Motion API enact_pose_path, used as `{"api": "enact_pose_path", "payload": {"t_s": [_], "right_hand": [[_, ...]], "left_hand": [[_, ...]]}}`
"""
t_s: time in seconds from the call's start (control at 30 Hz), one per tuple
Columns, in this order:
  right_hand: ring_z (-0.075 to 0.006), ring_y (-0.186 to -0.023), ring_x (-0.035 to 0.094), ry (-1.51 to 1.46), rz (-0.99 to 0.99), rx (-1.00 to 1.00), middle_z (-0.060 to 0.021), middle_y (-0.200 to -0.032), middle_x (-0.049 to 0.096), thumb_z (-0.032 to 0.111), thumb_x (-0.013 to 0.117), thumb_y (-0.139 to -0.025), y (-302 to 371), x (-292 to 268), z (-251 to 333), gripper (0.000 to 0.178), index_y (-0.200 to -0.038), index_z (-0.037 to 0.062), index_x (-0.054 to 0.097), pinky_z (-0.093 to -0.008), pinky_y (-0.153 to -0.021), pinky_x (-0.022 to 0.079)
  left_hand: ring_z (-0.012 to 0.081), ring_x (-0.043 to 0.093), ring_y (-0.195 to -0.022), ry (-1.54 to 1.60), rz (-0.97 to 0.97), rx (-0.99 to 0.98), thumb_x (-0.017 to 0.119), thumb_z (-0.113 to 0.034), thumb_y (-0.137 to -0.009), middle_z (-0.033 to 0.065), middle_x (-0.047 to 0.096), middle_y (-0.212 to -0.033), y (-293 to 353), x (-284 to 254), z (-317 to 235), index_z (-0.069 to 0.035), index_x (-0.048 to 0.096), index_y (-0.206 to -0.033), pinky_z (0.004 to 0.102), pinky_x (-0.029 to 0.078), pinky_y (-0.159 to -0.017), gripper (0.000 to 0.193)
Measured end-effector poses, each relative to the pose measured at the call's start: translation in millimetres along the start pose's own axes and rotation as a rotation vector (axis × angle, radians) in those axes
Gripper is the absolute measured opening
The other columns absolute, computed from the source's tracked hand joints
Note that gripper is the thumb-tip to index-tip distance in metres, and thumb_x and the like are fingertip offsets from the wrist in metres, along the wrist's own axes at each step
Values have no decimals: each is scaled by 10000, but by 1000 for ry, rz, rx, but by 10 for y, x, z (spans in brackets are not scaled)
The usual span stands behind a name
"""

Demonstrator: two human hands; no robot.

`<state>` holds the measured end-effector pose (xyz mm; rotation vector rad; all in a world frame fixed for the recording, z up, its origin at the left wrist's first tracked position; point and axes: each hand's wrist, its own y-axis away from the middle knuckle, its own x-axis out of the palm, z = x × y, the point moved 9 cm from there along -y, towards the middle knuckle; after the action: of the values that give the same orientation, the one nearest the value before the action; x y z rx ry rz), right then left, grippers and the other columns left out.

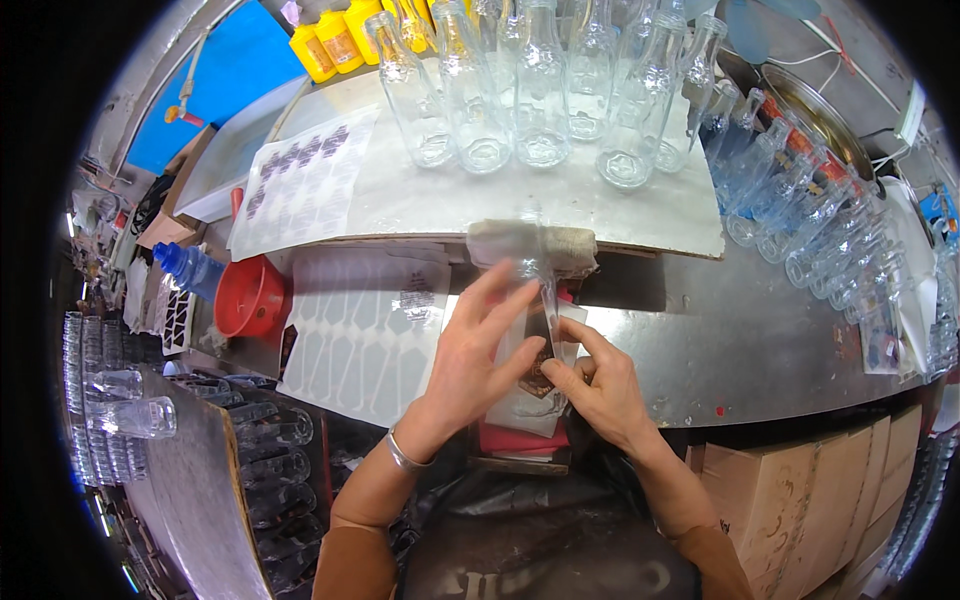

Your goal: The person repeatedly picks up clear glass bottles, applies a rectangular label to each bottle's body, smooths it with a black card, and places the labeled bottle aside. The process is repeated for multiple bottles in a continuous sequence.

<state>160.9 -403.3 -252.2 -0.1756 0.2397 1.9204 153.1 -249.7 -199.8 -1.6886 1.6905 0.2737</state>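
We have our left hand (478,345) spread out, with its fingers apart, over the left side of a bottle (541,318). The fingertips are blurry, so we cannot tell how firmly they touch the glass. Our right hand (605,385) holds the right side of the bottle with its thumb and bent fingers. The bottle lies between our hands, with its bottom near us and its neck pointing away. A dark label (535,378) is on the near part of it. The neck is by a pale cloth roll (580,247), and something red (518,440) sits below the near end.

We wear a shiny band (403,452) on our left wrist and a dark apron (550,535).

To the left is a sheet (360,330) with label shapes, and past it a red cup (250,298) beside a blue bottle (190,270). On the far side, a white board (400,215) holds another sheet (300,185), clear bottles (541,110) standing up, and yellow bottles (338,42). More glass bottles (800,210) stand in rows on the metal table (690,370) to the far right. Brown boxes (790,490) are near right, below the table.
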Motion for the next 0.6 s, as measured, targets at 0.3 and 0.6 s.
{"api": "enact_pose_path", "payload": {"t_s": [0.3,0.6], "right_hand": [[-77,-657,589,-4,5,-54,-119,-1073,692,200,728,-920,-3,19,25,522,-1337,-58,550,-264,-609,470],[-99,-748,633,-120,75,63,-155,-1179,693,191,718,-923,214,17,-135,565,-1382,-67,512,-279,-705,525]], "left_hand": [[360,499,-1359,-29,-8,34,758,-118,-848,190,465,-1507,9,1,7,-81,586,-1410,442,432,-1094,589],[278,417,-1433,535,104,-343,710,-81,-898,186,379,-1576,552,257,238,-1,223,-1589,429,376,-1142,849]]}}
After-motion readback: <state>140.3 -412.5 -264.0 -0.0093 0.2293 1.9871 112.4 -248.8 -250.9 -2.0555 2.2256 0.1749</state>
